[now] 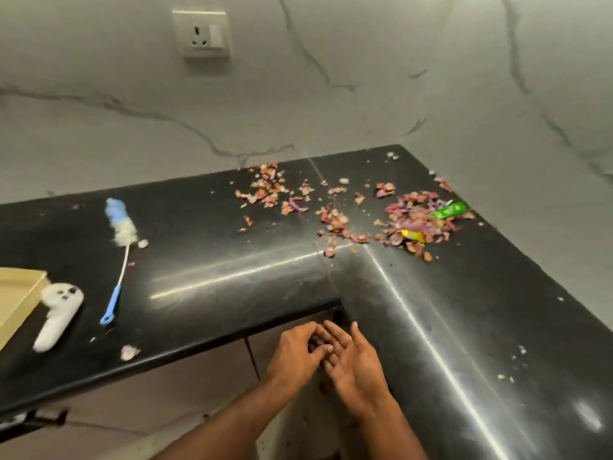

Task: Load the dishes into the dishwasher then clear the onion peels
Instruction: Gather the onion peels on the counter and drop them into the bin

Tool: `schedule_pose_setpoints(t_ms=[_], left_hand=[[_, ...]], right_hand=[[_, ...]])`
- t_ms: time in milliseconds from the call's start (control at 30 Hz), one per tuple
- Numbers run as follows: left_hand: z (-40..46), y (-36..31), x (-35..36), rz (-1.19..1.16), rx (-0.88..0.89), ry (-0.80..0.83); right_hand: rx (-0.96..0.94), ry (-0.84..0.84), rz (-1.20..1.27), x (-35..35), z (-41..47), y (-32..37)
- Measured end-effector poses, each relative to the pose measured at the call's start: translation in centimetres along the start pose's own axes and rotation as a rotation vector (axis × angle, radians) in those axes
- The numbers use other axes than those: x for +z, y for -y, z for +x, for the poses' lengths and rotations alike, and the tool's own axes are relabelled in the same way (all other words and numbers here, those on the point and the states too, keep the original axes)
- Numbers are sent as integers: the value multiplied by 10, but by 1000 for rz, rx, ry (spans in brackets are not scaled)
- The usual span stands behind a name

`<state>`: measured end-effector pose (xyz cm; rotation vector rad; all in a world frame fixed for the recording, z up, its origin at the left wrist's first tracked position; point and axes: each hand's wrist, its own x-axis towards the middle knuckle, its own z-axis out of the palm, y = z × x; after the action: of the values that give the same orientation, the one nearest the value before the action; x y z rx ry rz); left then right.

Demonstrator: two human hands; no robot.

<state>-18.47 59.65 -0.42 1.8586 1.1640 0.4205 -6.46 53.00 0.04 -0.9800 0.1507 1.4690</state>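
A glossy black stone counter (205, 270) fills the centre and right of the frame, polished enough to throw bright streaks of reflected light. Dry, papery onion peels (414, 220), pink and purple, lie scattered at upper centre and right. Among them sit a shiny green wrapper (447, 210) and a yellow one (413, 234). At left, a bottle brush (121, 227) has a fluffy blue-and-white head, thin white stem and blue plastic handle. A smooth matt white plastic controller (58, 315) lies lower left. Behind, the wall (331, 78) looks like smooth grey-veined white marble.
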Motion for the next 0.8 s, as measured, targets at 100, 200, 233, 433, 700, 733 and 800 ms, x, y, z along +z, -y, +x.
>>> schedule_pose_setpoints(t_ms=[100, 200, 233, 433, 700, 733, 800], left_hand=[[34, -36, 10, 65, 126, -21], [58, -55, 10, 94, 153, -65], [65, -59, 10, 86, 150, -81], [108, -62, -5, 9, 82, -131], [183, -49, -50, -66, 115, -83], [193, -45, -58, -60, 109, -89], [215, -30, -76, -29, 90, -95]], right_hand=[[-75, 20, 23, -5, 3, 45], [-112, 36, 41, -3, 11, 74], [-120, 42, 45, -1, 15, 80], [-132, 57, 81, 25, 51, 99], [-236, -48, 185, 69, 128, 134], [-257, -58, 178, 75, 138, 138], [-307, -79, 140, 85, 159, 146]])
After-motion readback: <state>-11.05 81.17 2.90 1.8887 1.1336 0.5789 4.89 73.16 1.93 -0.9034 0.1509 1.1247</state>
